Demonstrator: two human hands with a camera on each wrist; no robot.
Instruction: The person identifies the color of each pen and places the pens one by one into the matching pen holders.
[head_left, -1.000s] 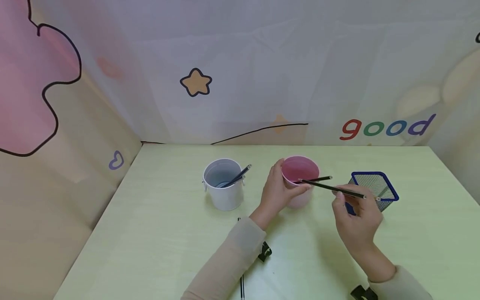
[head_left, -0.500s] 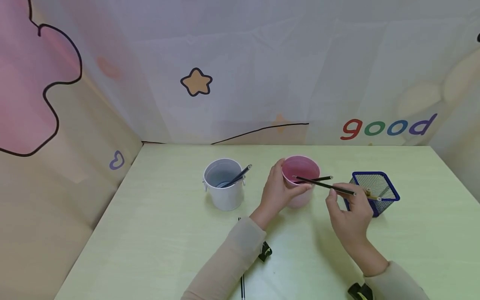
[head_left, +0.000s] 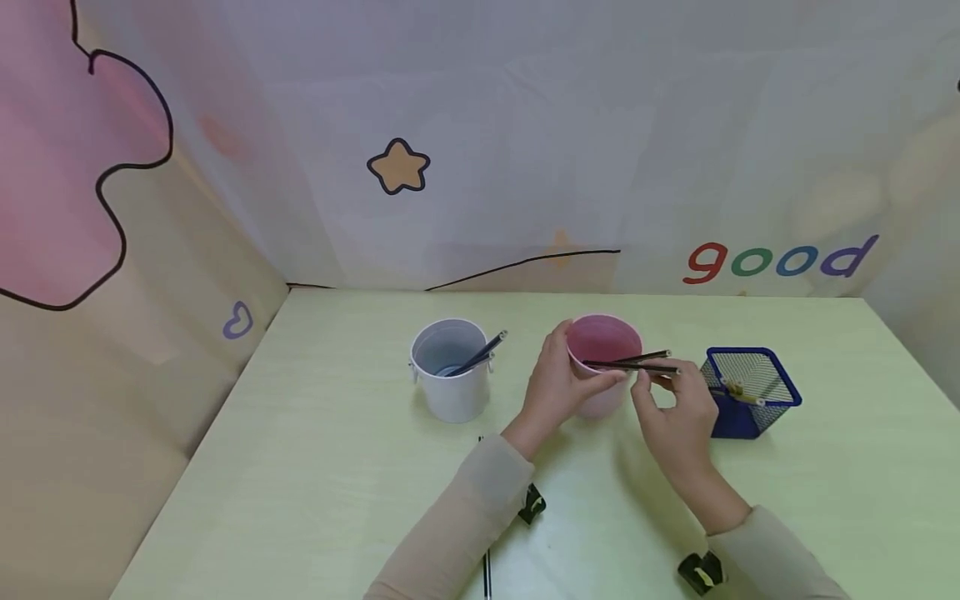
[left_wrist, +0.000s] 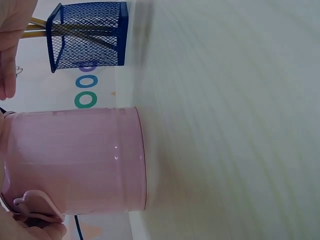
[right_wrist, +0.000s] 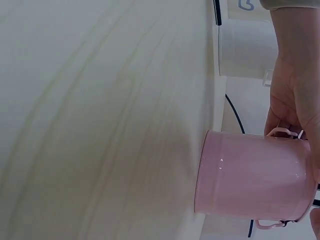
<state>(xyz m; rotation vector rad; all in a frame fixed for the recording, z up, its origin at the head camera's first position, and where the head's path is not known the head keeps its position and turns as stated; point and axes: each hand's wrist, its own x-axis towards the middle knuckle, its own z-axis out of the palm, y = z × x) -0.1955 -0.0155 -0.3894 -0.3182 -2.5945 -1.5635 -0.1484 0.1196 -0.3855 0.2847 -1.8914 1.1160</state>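
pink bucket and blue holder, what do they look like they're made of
Pink bucket: probably thin painted metal, with a smooth, glossy wall showing small highlights and a rolled seam at the base; hard plastic is possible. Blue holder: wire mesh, likely coated metal; you can see through its grid to the pencils inside.

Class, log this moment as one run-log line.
left hand: grips pink bucket | right hand: pinches black pencil over bucket rim | nearby: white bucket, blue mesh holder
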